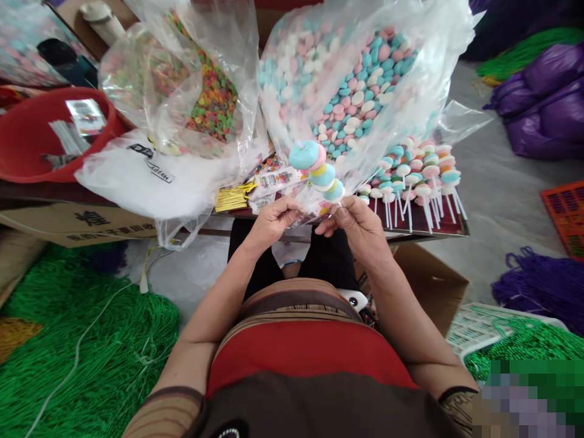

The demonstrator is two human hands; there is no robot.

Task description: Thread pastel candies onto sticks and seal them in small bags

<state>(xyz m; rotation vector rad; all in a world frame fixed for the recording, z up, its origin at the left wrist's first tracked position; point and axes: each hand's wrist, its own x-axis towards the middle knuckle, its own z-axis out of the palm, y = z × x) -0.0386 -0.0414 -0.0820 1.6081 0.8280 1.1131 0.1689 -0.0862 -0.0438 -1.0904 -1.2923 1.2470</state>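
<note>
My right hand (pixel 358 228) pinches the stick of a candy skewer (pixel 323 174). Pale blue, pink, yellow and white pieces are stacked along it, with the top leaning left. Beside it, the fingers of my left hand (pixel 277 220) are closed in a pinch at the edge of what looks like a clear plastic wrapper (pixel 309 214). Printed packets (pixel 278 178) and a bundle of yellow ties (pixel 235 198) lie on the table just beyond my left hand. Finished-looking skewers with white sticks (pixel 424 170) are piled to the right.
Behind my hands stand a large bag of pastel candies (pixel 351 103) and a bag of colourful rings (pixel 212 100). A red basin (pixel 41 134) and a white plastic bag (pixel 155 176) are at left. Green cords (pixel 91 340) and an open carton (pixel 426 283) flank me below.
</note>
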